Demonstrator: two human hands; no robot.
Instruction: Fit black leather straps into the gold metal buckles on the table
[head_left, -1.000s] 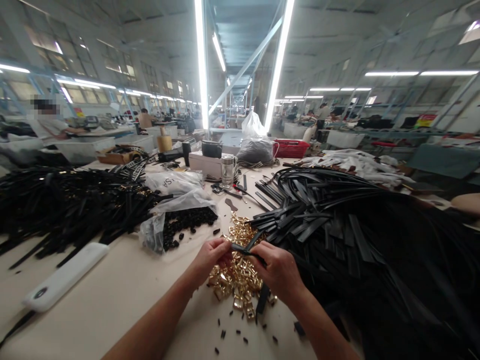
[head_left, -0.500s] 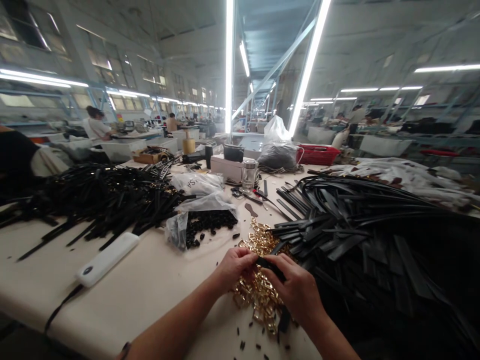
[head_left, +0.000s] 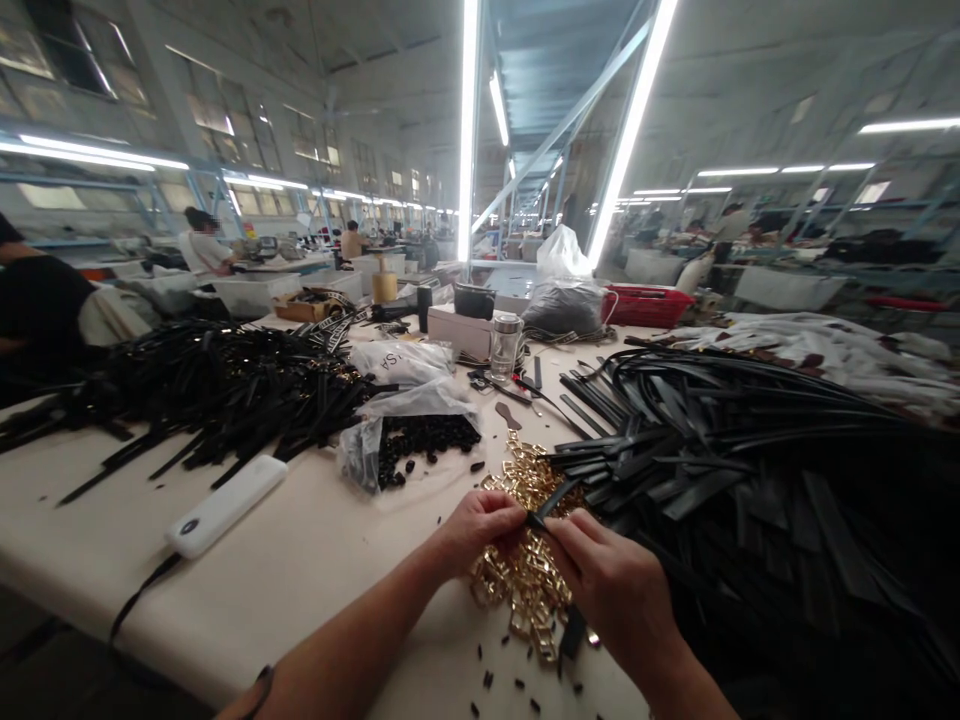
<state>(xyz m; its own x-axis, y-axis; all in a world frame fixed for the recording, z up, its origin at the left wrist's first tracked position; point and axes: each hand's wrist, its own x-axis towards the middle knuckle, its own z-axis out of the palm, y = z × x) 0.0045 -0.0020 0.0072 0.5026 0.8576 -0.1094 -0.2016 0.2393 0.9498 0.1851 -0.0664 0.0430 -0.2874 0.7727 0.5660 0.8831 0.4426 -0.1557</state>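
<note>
Over a heap of gold metal buckles point(head_left: 536, 605), both hands pinch a black strap point(head_left: 553, 502). My left hand point(head_left: 474, 532) is closed, thumb and fingers pressed together on the strap's end. My right hand point(head_left: 613, 575) grips it just to the right, fingers bent round it. Whether a buckle sits on the strap between the fingertips cannot be made out. A big pile of black straps point(head_left: 697, 450) lies right beside my right hand. Beyond my left hand, a clear plastic bag point(head_left: 358, 455) spills small black pieces point(head_left: 427, 440).
A white power strip point(head_left: 225, 508) with a black cord lies at left. Behind it is a pile of black straps with gold fittings point(head_left: 225, 390). A glass jar point(head_left: 505, 348), a pale box point(head_left: 457, 333) and a red basket point(head_left: 646, 305) stand farther back. A person in black point(head_left: 45, 305) sits at far left.
The view has turned slightly left. My right hand's fingers have shifted along the strap, and more of the strap now shows between the hands. Both hands stay over the buckles.
</note>
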